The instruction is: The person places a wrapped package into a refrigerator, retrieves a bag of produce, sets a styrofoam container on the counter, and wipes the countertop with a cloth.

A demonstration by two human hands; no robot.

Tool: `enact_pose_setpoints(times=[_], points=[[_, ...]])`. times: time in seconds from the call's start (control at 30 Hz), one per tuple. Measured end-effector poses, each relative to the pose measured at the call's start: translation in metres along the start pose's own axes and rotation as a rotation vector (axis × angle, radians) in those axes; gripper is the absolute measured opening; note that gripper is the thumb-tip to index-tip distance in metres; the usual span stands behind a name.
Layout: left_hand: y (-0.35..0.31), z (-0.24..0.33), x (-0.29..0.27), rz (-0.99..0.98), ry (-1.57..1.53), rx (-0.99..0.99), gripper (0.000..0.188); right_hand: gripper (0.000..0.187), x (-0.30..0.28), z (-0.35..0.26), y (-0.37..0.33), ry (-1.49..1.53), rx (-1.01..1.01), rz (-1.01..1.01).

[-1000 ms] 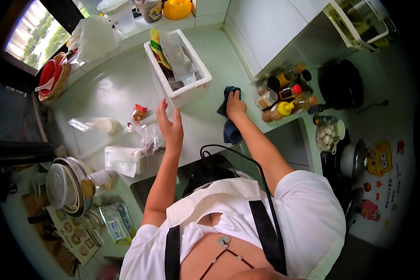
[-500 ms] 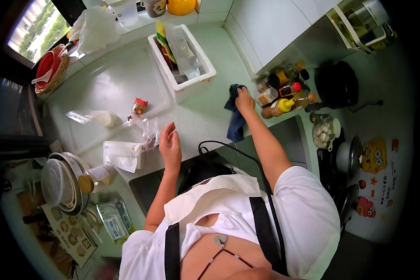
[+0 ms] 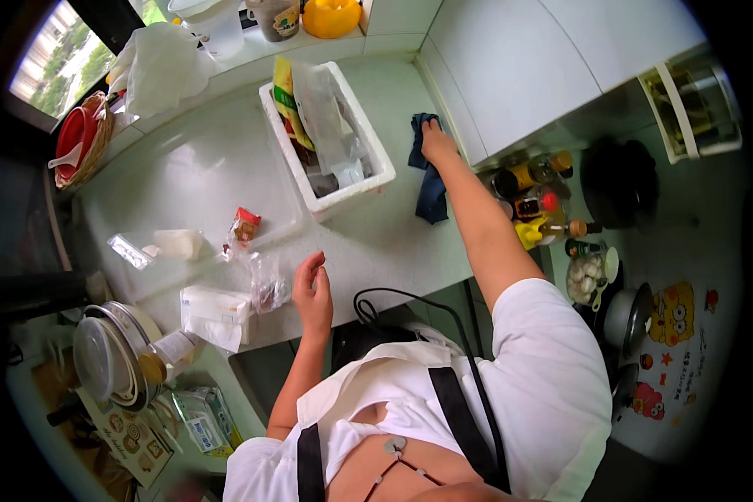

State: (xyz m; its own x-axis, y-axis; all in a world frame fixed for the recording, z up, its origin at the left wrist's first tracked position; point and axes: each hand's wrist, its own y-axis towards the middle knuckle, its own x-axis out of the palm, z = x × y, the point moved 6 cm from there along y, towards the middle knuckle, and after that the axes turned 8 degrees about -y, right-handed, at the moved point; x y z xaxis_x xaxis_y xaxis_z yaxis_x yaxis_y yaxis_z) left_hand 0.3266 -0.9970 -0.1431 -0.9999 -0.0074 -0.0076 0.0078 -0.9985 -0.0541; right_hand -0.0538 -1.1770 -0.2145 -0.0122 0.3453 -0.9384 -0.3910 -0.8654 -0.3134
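Observation:
My right hand (image 3: 437, 142) presses a dark blue cloth (image 3: 432, 197) onto the pale countertop (image 3: 385, 243), near the wall at the far right. Its fingers are closed on the cloth, and part of it trails toward me. To the left of the cloth stands a white foam box (image 3: 351, 197) holding plastic bags and a yellow-and-green packet (image 3: 285, 96). My left hand (image 3: 313, 293) hovers by the counter's front edge with fingers loosely extended and holds nothing. Beside it lie crumpled clear plastic (image 3: 268, 283) and a white pack of tissues (image 3: 213, 311).
Sauce and spice bottles (image 3: 537, 201) crowd the counter right of my forearm. A small red packet (image 3: 244, 224) lies left of centre. Stacked bowls (image 3: 109, 356) and a jar (image 3: 167, 358) stand at lower left. A black cable (image 3: 418, 297) loops in front of my body.
My right hand has pushed the cloth farther along the counter toward the back wall. My left hand has shifted slightly and stays free. The whole view has shifted a little.

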Motion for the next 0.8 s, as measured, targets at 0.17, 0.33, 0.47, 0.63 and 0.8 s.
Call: enact_pose_setpoints(times=[0.17,0.33,0.47,0.63,0.8], points=[[0.017,-0.005,0.006,0.059,0.052,-0.02,0.024,0.05,-0.024,-0.004,0.048,-0.028,-0.041,0.088],[0.023,-0.012,0.015,0.099,0.047,-0.05,0.023,0.051,-0.035,-0.018,0.072,-0.075,-0.067,0.166],[0.026,-0.008,0.026,0.076,0.046,-0.065,0.023,0.051,-0.039,-0.032,0.091,-0.175,0.001,0.168],[0.021,-0.001,0.031,0.078,0.049,-0.029,0.023,0.049,-0.029,-0.02,0.087,-0.096,-0.091,0.271],[0.006,-0.008,0.028,0.007,-0.007,-0.025,0.023,0.046,-0.018,-0.012,0.007,-0.03,-0.059,0.226]])
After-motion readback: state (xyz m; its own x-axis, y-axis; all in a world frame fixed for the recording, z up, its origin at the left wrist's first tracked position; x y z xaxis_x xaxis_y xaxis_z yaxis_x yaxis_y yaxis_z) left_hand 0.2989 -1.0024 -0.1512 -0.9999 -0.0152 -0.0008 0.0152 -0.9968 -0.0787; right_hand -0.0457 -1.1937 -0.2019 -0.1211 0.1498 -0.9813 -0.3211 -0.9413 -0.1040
